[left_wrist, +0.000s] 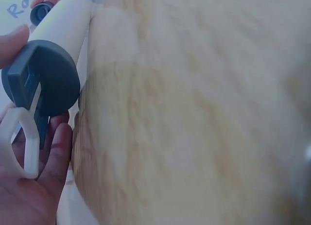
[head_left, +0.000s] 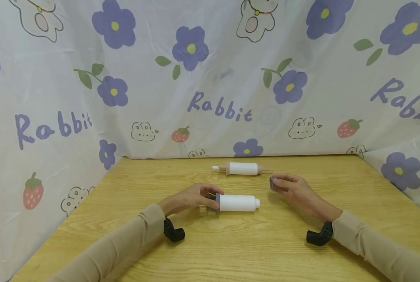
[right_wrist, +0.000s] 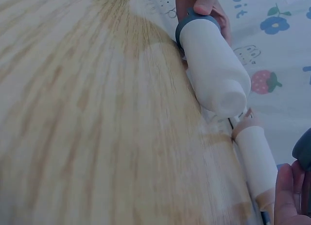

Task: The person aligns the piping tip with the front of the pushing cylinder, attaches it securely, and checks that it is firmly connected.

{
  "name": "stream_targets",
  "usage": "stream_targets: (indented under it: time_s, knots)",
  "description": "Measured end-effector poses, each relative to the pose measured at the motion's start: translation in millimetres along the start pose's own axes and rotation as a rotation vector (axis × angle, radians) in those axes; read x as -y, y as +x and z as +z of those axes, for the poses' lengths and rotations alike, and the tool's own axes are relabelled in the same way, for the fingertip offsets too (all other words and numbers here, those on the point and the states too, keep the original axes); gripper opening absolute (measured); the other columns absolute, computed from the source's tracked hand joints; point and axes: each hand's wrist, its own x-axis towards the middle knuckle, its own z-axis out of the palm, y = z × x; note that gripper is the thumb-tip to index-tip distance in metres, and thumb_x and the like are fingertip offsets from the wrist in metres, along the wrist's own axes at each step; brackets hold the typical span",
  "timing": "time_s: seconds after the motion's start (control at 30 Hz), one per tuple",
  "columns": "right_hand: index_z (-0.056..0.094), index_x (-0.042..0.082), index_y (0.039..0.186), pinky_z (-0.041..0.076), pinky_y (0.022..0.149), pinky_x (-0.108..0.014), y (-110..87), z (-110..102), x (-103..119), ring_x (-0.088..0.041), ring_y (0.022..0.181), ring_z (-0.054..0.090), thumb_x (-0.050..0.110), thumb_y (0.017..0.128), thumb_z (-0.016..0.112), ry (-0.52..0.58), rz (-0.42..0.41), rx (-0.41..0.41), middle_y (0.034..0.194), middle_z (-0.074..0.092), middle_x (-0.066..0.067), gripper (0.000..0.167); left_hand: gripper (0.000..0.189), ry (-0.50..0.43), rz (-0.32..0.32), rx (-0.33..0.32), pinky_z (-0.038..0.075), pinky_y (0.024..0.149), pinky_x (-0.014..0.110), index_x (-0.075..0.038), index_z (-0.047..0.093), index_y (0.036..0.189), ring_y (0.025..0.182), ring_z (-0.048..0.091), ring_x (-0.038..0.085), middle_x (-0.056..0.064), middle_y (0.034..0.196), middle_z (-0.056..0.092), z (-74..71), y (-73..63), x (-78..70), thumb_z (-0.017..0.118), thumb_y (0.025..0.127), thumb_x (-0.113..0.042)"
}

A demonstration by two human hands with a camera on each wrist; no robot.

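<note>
In the head view, a white hand pump (head_left: 237,203) with a grey-blue collar (head_left: 218,202) lies sideways, its narrow white end pointing right. My left hand (head_left: 192,197) grips it at the collar, thumb on one side and fingers on the other. A pale loop-shaped handle (left_wrist: 31,145) sticks out behind the collar in the left wrist view, near the palm. To the right, apart from the pump, my right hand (head_left: 299,194) pinches a small grey-blue cap (head_left: 272,182) between thumb and fingers. The right wrist view shows the pump's bare end (right_wrist: 231,101) facing the camera.
Behind the grey-blue pump lies a second white pump (head_left: 243,168) with beige ends and a thin tip pointing right. Both are over a wood-grain table (head_left: 231,250). A printed cloth (head_left: 217,78) stands along the back and sides of the table.
</note>
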Motion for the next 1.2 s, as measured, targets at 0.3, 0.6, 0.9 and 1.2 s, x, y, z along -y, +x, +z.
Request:
stream_targets:
  time_s: [0.3,0.6,0.9,1.2]
  knots:
    - [0.068,0.015,0.112,0.053,0.096,-0.026,1.1,1.2,-7.6,-0.008,0.099,0.067,0.013,0.102,0.058,0.022,-0.008,-0.011,0.107,0.067,0.004,0.015,0.045,-0.021,0.022,-0.021,0.049,0.094,0.031,-0.013,0.064,0.129,0.108,0.058,0.016,0.006,0.131,0.061,2.5,0.4,2.8,0.078,0.087,-0.022]
    - [0.068,0.014,0.112,0.053,0.095,-0.024,4.5,6.1,-3.9,-0.008,0.102,0.067,0.009,0.102,0.057,0.087,-0.024,0.024,0.11,0.067,0.003,0.016,0.045,-0.033,0.067,-0.014,0.042,0.106,0.04,-0.017,0.062,0.133,0.122,0.054,0.018,0.003,0.137,0.058,-7.3,1.5,-14.7,0.075,0.09,-0.025]
    - [0.067,0.015,0.117,0.052,0.095,-0.022,-4.7,14.1,-1.9,-0.005,0.102,0.066,0.01,0.101,0.059,0.0,-0.032,-0.009,0.111,0.066,0.007,0.019,0.049,-0.072,0.092,0.004,0.043,0.104,0.039,-0.015,0.059,0.138,0.118,0.056,0.018,0.004,0.138,0.056,-13.5,4.7,-30.7,0.073,0.091,-0.024]
    - [0.064,0.013,0.122,0.051,0.099,-0.022,-3.4,31.0,-2.3,-0.004,0.107,0.065,0.014,0.099,0.063,-0.035,-0.039,-0.051,0.117,0.061,0.008,0.023,0.045,-0.043,0.103,-0.01,0.038,0.111,0.045,-0.017,0.062,0.133,0.128,0.05,0.02,0.002,0.144,0.052,-15.9,7.9,-39.5,0.073,0.09,-0.024]
